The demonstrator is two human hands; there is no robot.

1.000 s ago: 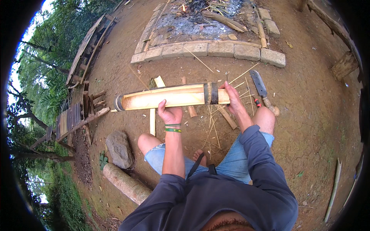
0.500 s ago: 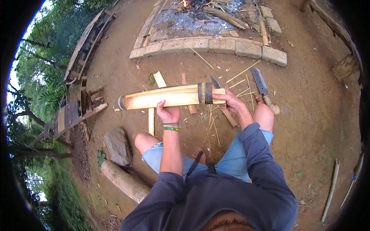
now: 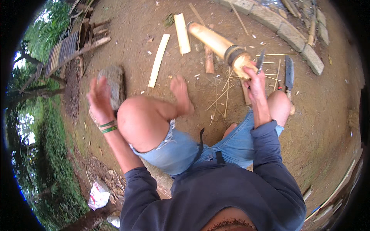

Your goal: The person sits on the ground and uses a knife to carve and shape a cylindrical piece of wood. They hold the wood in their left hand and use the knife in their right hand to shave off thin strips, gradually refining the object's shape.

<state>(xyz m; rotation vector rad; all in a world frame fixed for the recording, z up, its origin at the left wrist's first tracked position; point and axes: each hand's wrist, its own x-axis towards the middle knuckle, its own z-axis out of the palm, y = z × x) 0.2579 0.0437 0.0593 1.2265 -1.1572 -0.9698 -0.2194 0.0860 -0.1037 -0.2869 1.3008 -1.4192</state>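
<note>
My right hand [image 3: 256, 82] is closed around the near end of a bamboo tube [image 3: 214, 40], which points away to the upper left. Two dark bands circle the tube close to that hand. A knife, its dark blade [image 3: 261, 61] pointing up, is in the same grip; its handle is mostly hidden by my fingers. My left hand [image 3: 101, 100], smeared a little by motion, holds nothing and has its fingers apart beside the grey stone [image 3: 117, 82]. Two pale split bamboo strips [image 3: 159, 61] lie on the ground between my hands.
A machete [image 3: 289, 73] lies by my right knee, with a red-handled tool [image 3: 280, 88] next to it. Thin bamboo slivers [image 3: 226, 96] and a short stick [image 3: 209, 63] litter the dirt. Stone blocks [image 3: 291, 38] edge the fire pit. A slatted wooden seat [image 3: 63, 52] stands at left; a white bag [image 3: 99, 195] lies behind.
My left hand has let go of the bamboo and swung out to the left. The bamboo has tilted in my right hand. My left leg has shifted, and the view has turned leftward.
</note>
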